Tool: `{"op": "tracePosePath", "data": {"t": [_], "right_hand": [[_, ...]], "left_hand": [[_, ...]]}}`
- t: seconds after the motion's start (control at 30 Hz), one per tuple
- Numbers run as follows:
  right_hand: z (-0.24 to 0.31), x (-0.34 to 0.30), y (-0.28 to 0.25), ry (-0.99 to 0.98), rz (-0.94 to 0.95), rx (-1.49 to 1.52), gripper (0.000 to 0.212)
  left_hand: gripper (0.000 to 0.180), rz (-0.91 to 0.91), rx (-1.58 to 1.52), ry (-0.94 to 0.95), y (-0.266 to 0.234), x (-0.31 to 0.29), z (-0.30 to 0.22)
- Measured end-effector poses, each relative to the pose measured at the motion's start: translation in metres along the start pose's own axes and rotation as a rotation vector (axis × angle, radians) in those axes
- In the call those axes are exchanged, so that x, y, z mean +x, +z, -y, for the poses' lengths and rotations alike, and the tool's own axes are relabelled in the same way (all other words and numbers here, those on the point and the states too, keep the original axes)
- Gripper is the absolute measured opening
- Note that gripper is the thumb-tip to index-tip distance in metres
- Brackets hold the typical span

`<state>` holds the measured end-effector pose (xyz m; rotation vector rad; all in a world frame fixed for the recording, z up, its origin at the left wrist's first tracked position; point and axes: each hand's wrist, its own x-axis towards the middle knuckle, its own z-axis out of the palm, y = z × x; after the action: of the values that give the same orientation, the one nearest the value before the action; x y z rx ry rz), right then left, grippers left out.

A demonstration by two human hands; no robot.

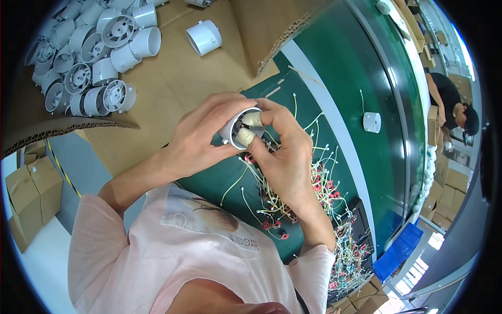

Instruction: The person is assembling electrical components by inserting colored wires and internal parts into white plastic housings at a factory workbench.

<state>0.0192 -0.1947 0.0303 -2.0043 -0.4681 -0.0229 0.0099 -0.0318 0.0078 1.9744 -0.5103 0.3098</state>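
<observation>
My left hand (pixel 198 137) is wrapped around a short white plastic tube housing (pixel 228 131), its open end tilted toward me. Pale finger cots (pixel 244 137) cover the thumb and a fingertip of my right hand (pixel 286 149). Those two fingertips reach inside the housing's mouth, close together around its dark centre. Whatever they pinch there is hidden. Just below and right of the hands lies a tangle of small red-and-black wound parts (pixel 274 201) with white wires and plugs.
An open cardboard box (pixel 172 68) at upper left holds many white fan housings (pixel 120 31), one lying apart (pixel 204 37). A white housing with a wire (pixel 372 122) sits on the green conveyor belt (pixel 350 78). A blue bin (pixel 398 252) stands at right; a person (pixel 452 102) is beyond.
</observation>
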Motion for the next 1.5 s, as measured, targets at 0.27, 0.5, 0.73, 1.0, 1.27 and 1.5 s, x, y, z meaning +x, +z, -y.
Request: {"op": "tracePosePath", "data": {"t": [0.27, 0.5, 0.73, 1.0, 1.27, 1.5], "right_hand": [[0.003, -0.005, -0.022, 0.195, 0.094, 0.089, 0.026], [-0.085, -0.023, -0.162, 0.428, -0.316, -0.333, 0.016], [-0.062, -0.014, -0.131, 0.057, -0.327, -0.678, 0.018], [-0.003, -0.027, -0.015, -0.134, 0.696, -0.752, 0.029], [-0.008, -0.029, -0.050, -0.061, 0.380, -0.348, 0.023], [0.003, -0.014, -0.064, 0.344, 0.139, 0.201, 0.026]], "left_hand": [[0.057, 0.161, 0.087, 0.030, 0.003, 0.006, -0.011], [0.061, -0.080, 0.583, -0.017, -0.018, 0.035, 0.017], [0.051, 0.018, 0.654, -0.185, -0.020, 0.052, 0.055], [0.048, 0.041, -0.068, -0.367, -0.016, 0.013, 0.027], [0.054, 0.083, 0.003, -0.269, -0.019, 0.009, 0.008], [0.053, 0.385, 0.800, -0.025, -0.031, 0.014, 0.003]]}}
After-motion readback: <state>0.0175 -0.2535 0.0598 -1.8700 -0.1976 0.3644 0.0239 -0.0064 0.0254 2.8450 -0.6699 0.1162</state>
